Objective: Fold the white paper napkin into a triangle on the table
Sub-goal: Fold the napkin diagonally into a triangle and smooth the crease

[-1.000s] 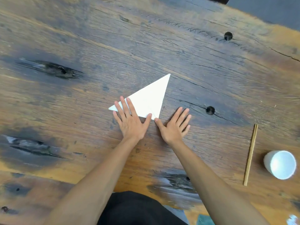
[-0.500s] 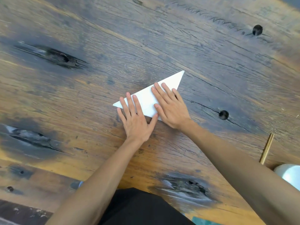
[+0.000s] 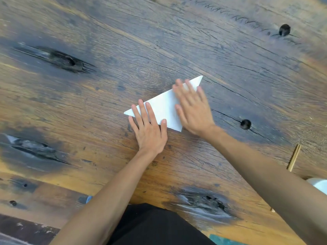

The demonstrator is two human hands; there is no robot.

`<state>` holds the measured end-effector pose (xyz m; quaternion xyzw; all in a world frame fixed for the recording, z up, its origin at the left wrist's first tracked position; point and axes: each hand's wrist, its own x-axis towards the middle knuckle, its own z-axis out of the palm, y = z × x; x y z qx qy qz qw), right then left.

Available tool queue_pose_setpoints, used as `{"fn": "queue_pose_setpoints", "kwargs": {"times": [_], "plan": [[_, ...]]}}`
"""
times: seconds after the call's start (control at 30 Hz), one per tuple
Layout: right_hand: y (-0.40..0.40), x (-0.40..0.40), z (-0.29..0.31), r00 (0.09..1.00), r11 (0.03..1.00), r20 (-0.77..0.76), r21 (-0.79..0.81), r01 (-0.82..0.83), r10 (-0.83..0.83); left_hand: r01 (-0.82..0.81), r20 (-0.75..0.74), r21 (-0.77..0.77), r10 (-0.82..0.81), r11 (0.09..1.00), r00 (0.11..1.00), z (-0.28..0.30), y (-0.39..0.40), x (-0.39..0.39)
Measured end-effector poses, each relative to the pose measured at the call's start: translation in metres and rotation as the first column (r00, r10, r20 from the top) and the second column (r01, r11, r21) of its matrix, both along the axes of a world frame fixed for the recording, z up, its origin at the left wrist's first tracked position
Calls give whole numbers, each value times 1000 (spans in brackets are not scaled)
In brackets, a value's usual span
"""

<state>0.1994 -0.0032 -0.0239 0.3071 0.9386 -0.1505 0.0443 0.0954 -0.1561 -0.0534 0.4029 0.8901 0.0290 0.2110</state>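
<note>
A white paper napkin [image 3: 163, 107] lies flat on the wooden table [image 3: 159, 50], folded into a triangle with one tip pointing up and right. My left hand [image 3: 147, 128] rests flat with spread fingers on the napkin's lower left part. My right hand [image 3: 192, 108] lies flat over the right side of the napkin, fingers spread and blurred by motion, hiding much of that half. Neither hand grips anything.
A wooden stick [image 3: 294, 157] lies at the right edge, and the rim of a white cup [image 3: 320, 185] shows below it, partly behind my right forearm. Dark knots and holes mark the table. The table's near edge runs along the bottom by my dark clothing.
My right hand moved from the bare table beside the napkin onto it and has slid up along its right side. My left hand stayed put. The view has shifted left.
</note>
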Motion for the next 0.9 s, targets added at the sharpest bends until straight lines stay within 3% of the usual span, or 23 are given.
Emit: {"fn": "queue_pose_setpoints", "kwargs": {"times": [0.07, 0.17, 0.3, 0.5, 0.7, 0.8, 0.9], "plan": [[-23, -12, -4, 977, 976, -6, -53, -213, 213, -1, -8, -13, 0, 1000, 1000, -1, -1, 0], [-35, -12, -14, 957, 952, 2, -95, -290, 292, -1, -12, -19, 1, 1000, 1000, -2, -2, -1], [-18, 1, -22, 975, 976, 44, -4, -220, 219, -13, 2, 23, 13, 1000, 1000, 0, -5, -3], [23, 27, -21, 990, 992, 103, 80, 93, -101, -86, 12, 26, 86, 996, 996, 3, -21, -17], [9, 13, -14, 984, 986, 66, 37, 162, -164, -137, 34, 34, 135, 990, 990, 10, -21, -26], [-18, -12, -11, 998, 996, 40, 77, 35, -38, -23, 52, 101, 18, 995, 998, 13, -2, -14], [-38, -28, -11, 997, 991, 58, 119, -55, 48, 7, 33, 74, -10, 997, 999, 8, 9, -8]]}}
